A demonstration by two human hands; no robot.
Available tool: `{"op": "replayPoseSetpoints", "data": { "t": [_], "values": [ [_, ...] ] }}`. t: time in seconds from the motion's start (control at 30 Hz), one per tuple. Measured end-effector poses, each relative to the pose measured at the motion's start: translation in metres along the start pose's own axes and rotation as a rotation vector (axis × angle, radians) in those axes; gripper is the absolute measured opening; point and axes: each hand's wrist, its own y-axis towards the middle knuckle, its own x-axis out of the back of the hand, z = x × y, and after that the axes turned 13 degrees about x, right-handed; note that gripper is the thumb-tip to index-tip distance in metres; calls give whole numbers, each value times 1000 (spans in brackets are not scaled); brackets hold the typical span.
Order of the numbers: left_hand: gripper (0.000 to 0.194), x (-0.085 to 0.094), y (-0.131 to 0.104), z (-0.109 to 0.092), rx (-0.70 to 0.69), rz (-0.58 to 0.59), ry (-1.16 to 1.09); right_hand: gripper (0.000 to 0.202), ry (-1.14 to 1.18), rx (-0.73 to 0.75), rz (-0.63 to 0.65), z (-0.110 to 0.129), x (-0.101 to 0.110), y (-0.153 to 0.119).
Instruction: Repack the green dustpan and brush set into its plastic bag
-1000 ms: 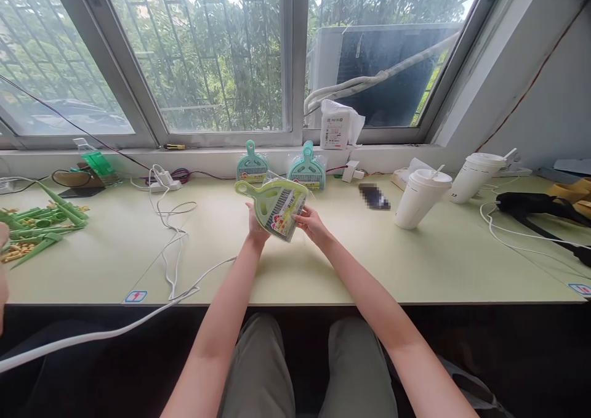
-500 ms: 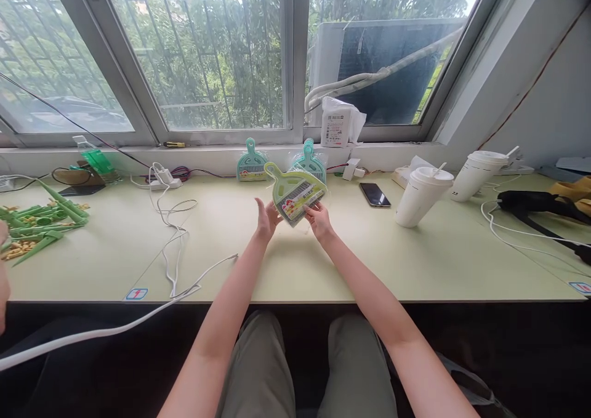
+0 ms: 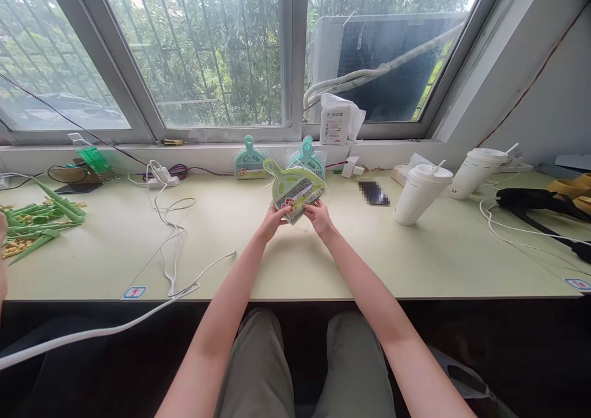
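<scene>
A small green dustpan-and-brush set [image 3: 298,187] in clear wrapping is held up above the table, tilted, its looped handle toward the upper left. My left hand [image 3: 274,220] grips its lower left edge, thumb on the front over the printed label. At the lower right, my right hand [image 3: 318,216] pinches it with the thumb in front. Most of the fingers are hidden behind the dustpan. Behind it, a teal dustpan set [image 3: 250,161] leans against the sill wall, and more teal wrapped dustpans [image 3: 308,153] stand to its right, partly covered by the green one.
White cables [image 3: 173,245] trail over the table's left side. A phone [image 3: 373,192] and two lidded white cups, the nearer cup [image 3: 422,195] with a straw, stand right. Green plastic pieces [image 3: 44,218] lie far left beside part of another person's hand [image 3: 2,258]. A tissue pack [image 3: 336,122] sits on the sill.
My left thumb has come down from its raised position onto the dustpan's front, so the left hand now grips it. The right hand keeps its hold.
</scene>
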Motion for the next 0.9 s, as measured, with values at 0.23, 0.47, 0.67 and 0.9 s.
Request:
{"op": "replayPoseSetpoints", "data": {
  "t": [0.23, 0.47, 0.67, 0.9],
  "values": [
    [66, 0, -2, -1, -6, 43, -12, 33, -16, -7, 13, 3, 1, 2],
    [64, 1, -2, -1, 29, 22, -11, 30, -129, -20, 31, 7, -1, 2],
    [61, 22, 5, -3, 97, -66, -72, 20, -674, -278, 185, 34, 25, 10],
    [43, 42, 6, -9, 206, -145, -299, 64, -1385, 552, 339, 21, 38, 12]
  ]
}}
